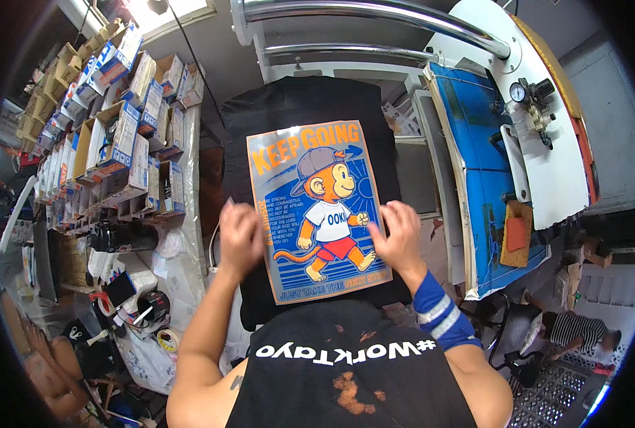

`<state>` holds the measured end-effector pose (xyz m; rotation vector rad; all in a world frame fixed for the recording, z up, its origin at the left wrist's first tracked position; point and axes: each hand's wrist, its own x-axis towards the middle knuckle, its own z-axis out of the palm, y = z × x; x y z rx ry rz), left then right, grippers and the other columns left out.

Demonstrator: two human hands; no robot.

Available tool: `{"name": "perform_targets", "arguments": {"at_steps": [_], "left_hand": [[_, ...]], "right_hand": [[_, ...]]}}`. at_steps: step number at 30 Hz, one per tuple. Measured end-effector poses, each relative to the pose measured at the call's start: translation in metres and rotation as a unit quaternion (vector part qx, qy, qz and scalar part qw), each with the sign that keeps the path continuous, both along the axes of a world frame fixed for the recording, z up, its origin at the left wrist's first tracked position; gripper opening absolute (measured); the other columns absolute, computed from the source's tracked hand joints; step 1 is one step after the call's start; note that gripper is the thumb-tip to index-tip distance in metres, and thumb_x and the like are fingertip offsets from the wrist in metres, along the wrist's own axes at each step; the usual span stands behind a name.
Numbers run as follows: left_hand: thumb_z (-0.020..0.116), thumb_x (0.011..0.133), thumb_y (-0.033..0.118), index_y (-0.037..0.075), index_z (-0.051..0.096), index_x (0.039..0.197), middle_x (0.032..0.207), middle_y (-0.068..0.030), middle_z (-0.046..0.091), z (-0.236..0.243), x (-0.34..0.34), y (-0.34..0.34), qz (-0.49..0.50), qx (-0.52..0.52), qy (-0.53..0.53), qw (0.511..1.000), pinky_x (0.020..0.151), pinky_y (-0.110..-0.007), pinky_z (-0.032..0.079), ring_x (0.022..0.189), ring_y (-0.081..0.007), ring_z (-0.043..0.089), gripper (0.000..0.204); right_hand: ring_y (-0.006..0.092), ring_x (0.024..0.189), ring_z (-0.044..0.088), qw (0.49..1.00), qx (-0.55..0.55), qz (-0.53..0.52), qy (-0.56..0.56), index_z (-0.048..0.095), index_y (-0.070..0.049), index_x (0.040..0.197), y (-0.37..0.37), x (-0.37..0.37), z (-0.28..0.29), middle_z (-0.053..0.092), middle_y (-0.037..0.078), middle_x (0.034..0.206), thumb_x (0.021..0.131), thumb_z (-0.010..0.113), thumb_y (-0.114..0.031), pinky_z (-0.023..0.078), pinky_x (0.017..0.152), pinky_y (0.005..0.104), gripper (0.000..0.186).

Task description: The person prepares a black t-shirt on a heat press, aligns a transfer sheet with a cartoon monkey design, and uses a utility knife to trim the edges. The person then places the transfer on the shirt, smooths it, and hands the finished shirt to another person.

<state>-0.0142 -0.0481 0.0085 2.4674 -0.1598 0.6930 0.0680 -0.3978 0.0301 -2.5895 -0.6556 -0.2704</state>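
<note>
A black shirt (310,96) lies spread out in front of me. On it rests a transfer film sheet (282,189) printed with an orange cartoon monkey in a cap, on blue with orange lettering. My left hand (240,237) is at the film's left edge, its fingers bent and blurred, so whether it grips anything is unclear. By the film's right edge is my right hand (401,235), thumb apart from its loosely bent fingers and close to the film. Nothing shows in its grasp.
A heat press with a blue platen (485,171) and a pressure gauge (519,93) stands at the right. Chrome bars (374,16) cross the far side. Stacked cardboard boxes (118,135) fill the left. A tape roll (168,339) lies lower left. Other people appear at both lower corners.
</note>
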Motion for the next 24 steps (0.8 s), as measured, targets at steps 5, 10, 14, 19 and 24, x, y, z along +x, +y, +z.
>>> {"name": "perform_targets", "arguments": {"at_steps": [5, 10, 14, 19, 24], "left_hand": [[0.076, 0.082, 0.046, 0.009, 0.055, 0.142, 0.153, -0.0183, 0.043, -0.013, -0.083, -0.041, -0.03, 0.094, 0.193, 0.976, 0.121, -0.064, 0.013, 0.147, -0.0386, 0.032, 0.073], [0.074, 0.083, 0.048, 0.009, 0.053, 0.144, 0.156, -0.0181, 0.041, -0.014, -0.055, -0.019, -0.033, 0.117, 0.183, 0.976, 0.122, -0.061, 0.015, 0.148, -0.04, 0.031, 0.075], [0.075, 0.084, 0.041, 0.008, 0.054, 0.143, 0.152, -0.0191, 0.044, -0.012, -0.051, -0.017, -0.015, 0.103, 0.163, 0.981, 0.121, -0.062, 0.014, 0.147, -0.0408, 0.032, 0.071], [0.077, 0.082, 0.036, 0.007, 0.056, 0.141, 0.148, -0.019, 0.047, -0.014, -0.079, -0.03, 0.006, 0.08, 0.18, 0.98, 0.122, -0.063, 0.011, 0.146, -0.0407, 0.032, 0.069], [0.077, 0.081, 0.038, 0.008, 0.056, 0.141, 0.151, -0.018, 0.046, -0.013, -0.08, -0.032, 0.005, 0.086, 0.174, 0.981, 0.123, -0.061, 0.01, 0.147, -0.0399, 0.032, 0.07]], "right_hand": [[0.0441, 0.148, 0.026, 0.987, -0.122, 0.087, 0.057, 0.055, -0.006, 0.143, -0.011, -0.047, -0.02, 0.036, 0.023, 0.157, 0.089, 0.065, -0.059, 0.014, 0.12, 0.0632, 0.076], [0.045, 0.149, 0.024, 0.991, -0.113, 0.062, 0.027, 0.052, -0.006, 0.145, 0.008, -0.035, -0.018, 0.035, 0.024, 0.157, 0.087, 0.067, -0.056, 0.012, 0.119, 0.065, 0.078], [0.0435, 0.146, 0.03, 0.996, -0.062, 0.057, 0.016, 0.057, -0.005, 0.139, 0.0, -0.03, -0.024, 0.04, 0.022, 0.153, 0.086, 0.07, -0.047, 0.017, 0.118, 0.0645, 0.068], [0.0394, 0.141, 0.038, 0.996, -0.045, 0.076, 0.003, 0.063, -0.004, 0.131, -0.019, -0.037, -0.029, 0.049, 0.019, 0.146, 0.085, 0.071, -0.036, 0.022, 0.117, 0.0618, 0.057], [0.0377, 0.141, 0.04, 0.997, -0.048, 0.066, -0.012, 0.063, -0.004, 0.131, -0.02, -0.038, -0.033, 0.05, 0.018, 0.147, 0.088, 0.068, -0.035, 0.023, 0.119, 0.0592, 0.053]]}}
